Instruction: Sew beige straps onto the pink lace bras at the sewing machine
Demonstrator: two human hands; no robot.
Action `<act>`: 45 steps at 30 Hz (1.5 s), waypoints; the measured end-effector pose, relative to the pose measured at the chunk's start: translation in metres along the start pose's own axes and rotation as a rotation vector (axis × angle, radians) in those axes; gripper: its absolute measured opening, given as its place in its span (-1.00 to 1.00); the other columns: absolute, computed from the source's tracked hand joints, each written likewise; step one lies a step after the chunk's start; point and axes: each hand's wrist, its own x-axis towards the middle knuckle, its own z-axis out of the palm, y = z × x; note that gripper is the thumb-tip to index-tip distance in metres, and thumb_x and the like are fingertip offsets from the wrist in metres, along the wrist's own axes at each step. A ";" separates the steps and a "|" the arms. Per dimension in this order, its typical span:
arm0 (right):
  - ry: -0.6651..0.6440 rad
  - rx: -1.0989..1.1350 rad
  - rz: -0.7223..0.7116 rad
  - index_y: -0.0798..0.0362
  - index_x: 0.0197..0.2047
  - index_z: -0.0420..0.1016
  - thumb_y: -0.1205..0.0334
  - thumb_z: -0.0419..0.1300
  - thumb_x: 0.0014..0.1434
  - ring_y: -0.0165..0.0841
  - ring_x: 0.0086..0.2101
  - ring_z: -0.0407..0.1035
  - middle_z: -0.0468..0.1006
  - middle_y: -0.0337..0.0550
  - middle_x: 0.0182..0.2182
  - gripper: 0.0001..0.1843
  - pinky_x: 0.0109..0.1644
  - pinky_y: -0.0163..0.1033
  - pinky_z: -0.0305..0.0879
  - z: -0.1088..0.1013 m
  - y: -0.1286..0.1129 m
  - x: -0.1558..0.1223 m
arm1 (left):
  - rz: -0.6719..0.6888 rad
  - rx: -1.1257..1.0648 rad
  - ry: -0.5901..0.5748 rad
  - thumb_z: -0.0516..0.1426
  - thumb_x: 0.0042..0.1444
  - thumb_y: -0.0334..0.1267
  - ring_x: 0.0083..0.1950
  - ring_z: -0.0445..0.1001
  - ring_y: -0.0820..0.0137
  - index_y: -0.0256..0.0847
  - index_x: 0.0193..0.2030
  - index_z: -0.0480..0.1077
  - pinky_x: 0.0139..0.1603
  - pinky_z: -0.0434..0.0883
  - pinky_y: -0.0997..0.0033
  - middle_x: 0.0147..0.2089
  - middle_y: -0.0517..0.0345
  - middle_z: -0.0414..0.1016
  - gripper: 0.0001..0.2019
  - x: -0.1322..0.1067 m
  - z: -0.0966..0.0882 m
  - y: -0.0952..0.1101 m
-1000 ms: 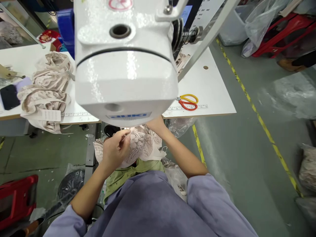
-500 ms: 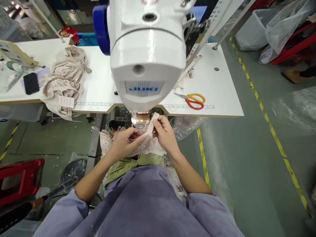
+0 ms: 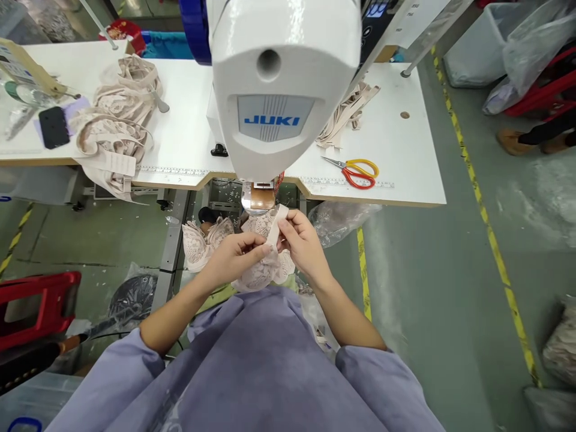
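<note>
A beige lace bra (image 3: 258,273) hangs between my hands, in front of the sewing machine's arm end. My left hand (image 3: 237,257) is closed, its thumb and fingers pinching the lower end of the pale fabric band (image 3: 278,222). My right hand (image 3: 304,245) pinches the same band from its right side, and the band's free end points up. Just beyond my hands is the machine's presser and needle area (image 3: 261,195), with a brown plate. More beige lace cups (image 3: 197,243) lie to the left of my left hand.
The white JUKI sewing machine (image 3: 279,78) rises over the white table (image 3: 414,162). Red and yellow scissors (image 3: 360,173) and pale fabric strips (image 3: 346,117) lie at right. A heap of beige bras (image 3: 112,120) and a black phone (image 3: 54,127) are at left. A person's shoe (image 3: 513,143) shows far right.
The view has shifted, so the machine and table sit higher in the picture. Both hands keep hold of the band. More of the lace cups now shows below and left of my hands.
</note>
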 end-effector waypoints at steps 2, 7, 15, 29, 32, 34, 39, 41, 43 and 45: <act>0.000 0.001 0.006 -0.06 -0.18 0.31 -0.09 0.21 0.30 -0.47 -0.55 0.36 0.44 -0.37 -0.50 -0.70 -0.48 -0.34 0.35 0.000 0.001 0.000 | -0.015 0.001 0.011 0.16 0.26 -0.03 -0.43 0.25 0.49 -0.24 -0.29 0.50 -0.42 0.23 0.49 -0.41 0.23 0.39 -0.70 0.000 0.000 0.000; 0.028 -0.063 0.021 -0.06 -0.17 0.30 -0.21 0.22 0.23 -0.45 -0.57 0.35 0.43 -0.37 -0.53 -0.60 -0.49 -0.31 0.36 0.007 -0.002 0.002 | -0.008 0.069 0.004 0.13 0.26 -0.02 -0.47 0.17 0.51 -0.23 -0.39 0.40 -0.45 0.13 0.49 -0.49 0.29 0.25 -0.67 0.004 0.000 -0.003; -0.093 -0.062 0.022 -0.04 -0.20 0.30 -0.31 0.27 0.12 -0.45 -0.54 0.32 0.41 -0.35 -0.49 -0.49 -0.45 -0.29 0.30 0.009 0.008 0.010 | 0.061 0.201 0.153 0.09 0.18 0.11 -0.49 0.14 0.46 -0.16 -0.56 0.11 -0.46 0.14 0.48 -0.57 0.31 0.09 -0.54 0.014 0.006 -0.013; -0.501 -0.618 -0.077 0.00 -0.06 0.55 -0.28 0.30 0.12 -0.29 -0.16 0.41 0.53 -0.14 -0.16 -0.45 -0.05 -0.21 0.35 -0.034 -0.014 0.003 | 0.020 0.156 0.153 0.06 0.11 0.34 -0.45 0.19 0.38 -0.14 -0.55 0.09 -0.40 0.21 0.43 -0.54 0.27 0.12 -0.43 0.012 0.010 -0.014; -0.381 -0.533 -0.153 -0.04 0.08 0.54 -0.30 0.33 0.08 -0.21 -0.03 0.38 0.48 -0.08 -0.01 -0.35 0.07 -0.15 0.33 -0.014 -0.004 -0.007 | 0.051 0.141 0.081 0.05 0.16 0.28 -0.40 0.31 0.31 -0.16 -0.54 0.22 -0.35 0.28 0.39 -0.50 0.19 0.30 -0.47 0.012 0.018 -0.003; -0.235 -0.425 -0.183 -0.03 0.03 0.59 -0.30 0.25 0.17 -0.20 -0.04 0.39 0.49 -0.07 -0.05 -0.43 0.08 -0.13 0.33 -0.007 0.002 -0.011 | 0.054 0.095 0.081 0.02 0.20 0.23 -0.37 0.36 0.27 -0.16 -0.51 0.31 -0.33 0.32 0.36 -0.47 0.14 0.39 -0.50 0.013 0.020 0.000; -0.050 -0.450 -0.302 -0.03 -0.28 0.68 -0.15 0.25 0.22 -0.22 -0.20 0.43 0.55 -0.09 -0.26 -0.63 -0.02 -0.08 0.37 -0.009 -0.009 -0.015 | 0.093 0.170 0.060 -0.03 0.28 0.13 -0.42 0.33 0.32 -0.15 -0.52 0.37 -0.39 0.27 0.39 -0.52 0.16 0.37 -0.50 0.009 0.009 -0.005; 0.032 -0.448 -0.304 -0.02 -0.26 0.66 -0.08 0.28 0.20 -0.25 -0.25 0.43 0.57 -0.10 -0.28 -0.69 -0.11 -0.12 0.39 -0.014 -0.019 -0.007 | 0.141 0.296 0.017 0.04 0.26 0.09 -0.48 0.25 0.41 -0.18 -0.56 0.31 -0.44 0.17 0.44 -0.57 0.24 0.27 -0.53 0.008 0.001 -0.008; 0.072 -0.362 -0.228 -0.01 -0.15 0.61 -0.05 0.28 0.20 -0.35 -0.41 0.38 0.55 -0.16 -0.32 -0.70 -0.27 -0.21 0.37 -0.016 -0.025 0.011 | 0.177 0.356 0.101 0.05 0.29 0.03 -0.47 0.28 0.44 -0.21 -0.49 0.36 -0.43 0.17 0.48 -0.54 0.25 0.32 -0.58 0.009 -0.007 -0.009; 0.094 -0.279 -0.188 0.00 -0.08 0.54 -0.03 0.27 0.22 -0.44 -0.52 0.30 0.50 -0.25 -0.39 -0.68 -0.38 -0.28 0.30 -0.016 -0.024 0.036 | 0.198 0.376 0.223 0.06 0.31 -0.05 -0.39 0.39 0.43 -0.23 -0.27 0.47 -0.36 0.26 0.49 -0.41 0.20 0.48 -0.69 0.015 -0.013 -0.008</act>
